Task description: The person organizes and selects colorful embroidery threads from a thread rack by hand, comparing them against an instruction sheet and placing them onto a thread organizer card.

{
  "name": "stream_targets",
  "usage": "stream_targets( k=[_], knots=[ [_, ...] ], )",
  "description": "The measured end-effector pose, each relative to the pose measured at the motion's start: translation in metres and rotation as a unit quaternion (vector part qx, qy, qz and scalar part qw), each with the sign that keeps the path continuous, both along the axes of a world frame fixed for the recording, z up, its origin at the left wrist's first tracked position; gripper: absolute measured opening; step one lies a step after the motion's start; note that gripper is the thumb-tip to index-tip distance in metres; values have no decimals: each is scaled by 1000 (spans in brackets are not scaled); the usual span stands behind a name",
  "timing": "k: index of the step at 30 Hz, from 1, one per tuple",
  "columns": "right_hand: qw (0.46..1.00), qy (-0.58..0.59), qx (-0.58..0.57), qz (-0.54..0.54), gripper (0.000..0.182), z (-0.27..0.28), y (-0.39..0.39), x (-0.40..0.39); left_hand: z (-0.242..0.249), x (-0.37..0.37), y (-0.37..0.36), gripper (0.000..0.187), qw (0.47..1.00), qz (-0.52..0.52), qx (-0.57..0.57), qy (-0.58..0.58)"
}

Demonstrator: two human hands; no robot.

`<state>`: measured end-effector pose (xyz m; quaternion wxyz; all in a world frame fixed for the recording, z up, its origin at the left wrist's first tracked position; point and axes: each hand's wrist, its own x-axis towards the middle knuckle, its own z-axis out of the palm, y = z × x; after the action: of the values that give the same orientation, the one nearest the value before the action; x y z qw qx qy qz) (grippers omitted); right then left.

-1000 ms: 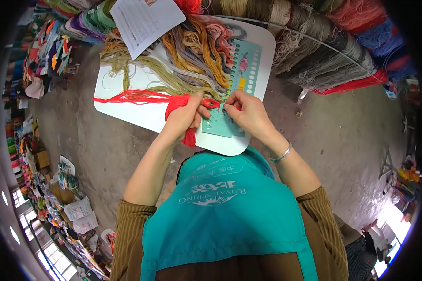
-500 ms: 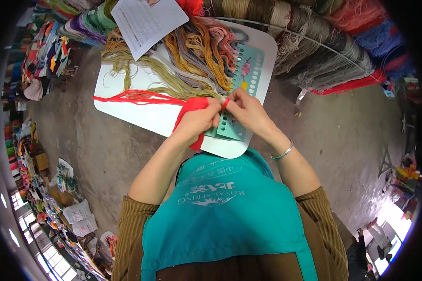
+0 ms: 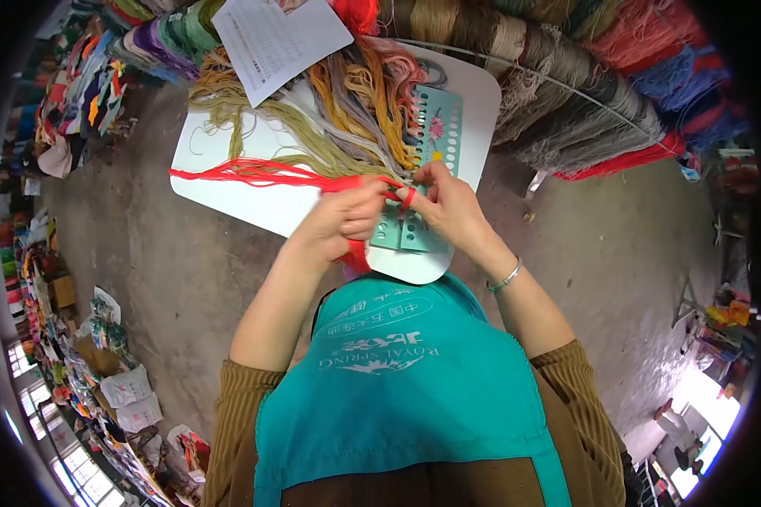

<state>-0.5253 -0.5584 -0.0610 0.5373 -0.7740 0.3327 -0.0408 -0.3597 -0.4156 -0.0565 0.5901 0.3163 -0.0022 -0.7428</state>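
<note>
Red thread runs from the left edge of the white board to my hands. My left hand is closed on it, the fingers curled and slightly blurred, with more red thread hanging below. My right hand pinches the red strand beside it, near a teal card with holes. A red loop shows at its thumb. Olive, grey, ochre and pink thread bundles lie across the board and along the card's holes. A printed paper sheet rests over some of them.
Hanks of thread in grey and brown hang beyond the board at the upper right, along a thin metal rod. Colored bundles hang at the upper left. White bags lie at the lower left. A person is at the lower right.
My left hand has moved a little left and away from my right hand, drawing red strands between them. My right hand stays almost in place, still pinching.
</note>
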Motion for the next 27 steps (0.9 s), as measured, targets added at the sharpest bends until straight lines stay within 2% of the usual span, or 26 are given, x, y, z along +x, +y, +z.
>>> stream_targets(
  k=[2,3,4,5,6,7,8,9,10,11,12,13,14,16,17,19,21,23,24,26,27],
  knots=[
    [999,17,-31,18,57,3,1,1,3,25,37,18,988,140,-52,36],
    [999,27,-42,22,56,5,2,0,6,38,55,19,963,213,-131,99],
    [998,36,-53,27,55,6,4,0,18,52,73,20,939,280,-162,116],
    [997,36,-55,28,55,7,6,0,34,62,91,22,907,401,-114,64],
    [995,44,-82,36,53,8,8,0,31,82,113,23,881,423,-205,56],
    [992,51,-109,44,51,8,11,0,39,91,126,22,851,474,-222,42],
    [991,51,-111,47,51,6,13,-1,40,90,132,22,854,473,-217,7],
    [991,37,-115,49,47,2,15,-2,41,87,134,22,855,473,-212,-28],
    [991,23,-120,52,42,1,16,-3,38,82,132,16,884,432,-165,-66],
    [991,26,-123,54,42,3,18,-6,34,72,129,13,896,389,-59,-204],
    [992,15,-116,56,36,6,19,-8,37,57,118,11,880,333,50,-335],
    [993,3,-107,57,30,7,20,-8,37,50,113,11,873,251,93,-407],
    [993,4,-107,59,30,6,21,-7,31,41,101,13,811,210,71,-541],
    [969,-83,-229,50,21,0,23,-6,25,35,84,19,649,98,35,-754],
    [969,-82,-229,51,21,-2,23,-5,23,35,80,19,649,99,36,-753],
    [944,-47,-310,106,16,-8,22,1,17,37,74,21,557,12,28,-830],
    [945,-49,-308,101,15,-11,22,4,4,44,74,19,540,-19,33,-841],
    [946,-50,-306,93,14,-15,20,4,-2,46,73,16,470,-79,34,-878],
    [957,-83,-267,77,13,-17,18,3,-4,46,73,16,471,-80,33,-878],
    [965,-116,-227,58,11,-21,13,-2,-6,45,71,9,534,-5,-14,-846],
    [988,-125,-92,23,9,-22,10,-5,1,43,67,9,533,-5,-14,-846]
  ],
)
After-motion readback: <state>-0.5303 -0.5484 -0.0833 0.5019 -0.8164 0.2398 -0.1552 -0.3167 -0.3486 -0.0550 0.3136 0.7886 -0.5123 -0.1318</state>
